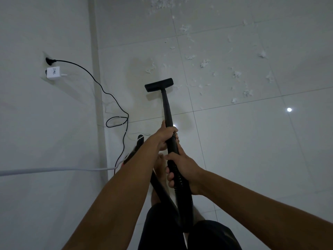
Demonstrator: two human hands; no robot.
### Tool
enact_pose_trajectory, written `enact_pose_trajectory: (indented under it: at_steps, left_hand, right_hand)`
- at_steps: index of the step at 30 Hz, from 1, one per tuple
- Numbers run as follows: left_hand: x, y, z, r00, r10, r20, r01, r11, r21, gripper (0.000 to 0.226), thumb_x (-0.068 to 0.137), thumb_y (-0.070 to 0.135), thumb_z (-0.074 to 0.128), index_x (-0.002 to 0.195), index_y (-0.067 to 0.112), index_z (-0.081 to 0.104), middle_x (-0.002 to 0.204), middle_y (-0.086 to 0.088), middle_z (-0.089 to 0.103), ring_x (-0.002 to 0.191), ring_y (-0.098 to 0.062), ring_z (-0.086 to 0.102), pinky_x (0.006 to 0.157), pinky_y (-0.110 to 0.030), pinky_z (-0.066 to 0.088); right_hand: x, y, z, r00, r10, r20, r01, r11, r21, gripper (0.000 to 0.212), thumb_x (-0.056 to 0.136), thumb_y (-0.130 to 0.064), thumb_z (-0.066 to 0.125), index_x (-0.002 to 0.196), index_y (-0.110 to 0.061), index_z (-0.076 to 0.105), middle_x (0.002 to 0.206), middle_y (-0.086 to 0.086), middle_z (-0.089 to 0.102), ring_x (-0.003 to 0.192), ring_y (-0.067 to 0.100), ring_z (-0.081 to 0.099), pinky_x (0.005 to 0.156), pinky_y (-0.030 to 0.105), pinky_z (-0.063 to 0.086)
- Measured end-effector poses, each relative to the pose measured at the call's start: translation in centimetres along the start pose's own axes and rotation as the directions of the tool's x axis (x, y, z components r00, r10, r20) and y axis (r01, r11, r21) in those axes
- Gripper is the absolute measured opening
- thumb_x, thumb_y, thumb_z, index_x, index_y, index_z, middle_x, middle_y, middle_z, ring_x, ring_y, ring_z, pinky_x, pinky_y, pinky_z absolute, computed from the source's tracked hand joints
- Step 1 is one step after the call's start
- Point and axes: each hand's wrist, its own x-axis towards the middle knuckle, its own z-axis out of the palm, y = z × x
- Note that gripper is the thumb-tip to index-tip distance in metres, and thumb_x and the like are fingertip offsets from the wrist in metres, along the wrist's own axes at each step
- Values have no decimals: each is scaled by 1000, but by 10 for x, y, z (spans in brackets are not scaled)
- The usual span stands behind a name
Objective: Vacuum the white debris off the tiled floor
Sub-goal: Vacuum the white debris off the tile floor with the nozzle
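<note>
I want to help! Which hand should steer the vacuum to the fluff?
Probably the left hand: it grips the wand nearer the floor nozzle and white debris; the right hand grips farther back.

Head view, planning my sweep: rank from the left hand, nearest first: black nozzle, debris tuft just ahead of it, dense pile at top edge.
1. black nozzle, ahead of left hand
2. debris tuft, just beyond it
3. dense pile, top edge
</note>
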Motion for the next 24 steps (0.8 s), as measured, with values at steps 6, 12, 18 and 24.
enact_pose_trajectory:
  at_steps: [6,12,18,24]
  left_hand:
    - [8,-3,-2,1000,-14,7,13,997,80,53,95,2,54,138,26,36,69,-10,52,56,-17,52,55,-33,51]
    - [9,-5,-2,999,-34,13,32,992,123,52,93,-2,54,136,19,35,75,-12,55,62,-17,53,57,-31,51]
    - [27,-11,-5,993,-70,-97,78,994,76,56,94,5,57,144,15,34,72,-11,58,55,-16,54,51,-30,51]
    - [43,-16,-8,991,-68,-116,81,991,108,84,99,3,47,158,40,0,65,-6,54,54,-13,50,54,-30,50]
  right_hand:
    - [8,-5,-3,999,28,-24,-28,999,-27,73,100,-7,54,154,-46,23,70,13,61,57,22,64,51,32,58]
    - [19,3,4,994,-26,-105,14,993,-120,66,96,-7,56,150,-37,32,56,9,56,48,21,54,48,31,51]
    - [7,20,2,996,-29,-88,10,979,-202,47,95,2,51,132,-25,43,59,7,54,47,20,52,47,32,49]
    - [16,13,-10,999,18,-42,-26,977,-213,55,95,-1,54,138,-29,36,59,8,56,50,21,54,49,33,51]
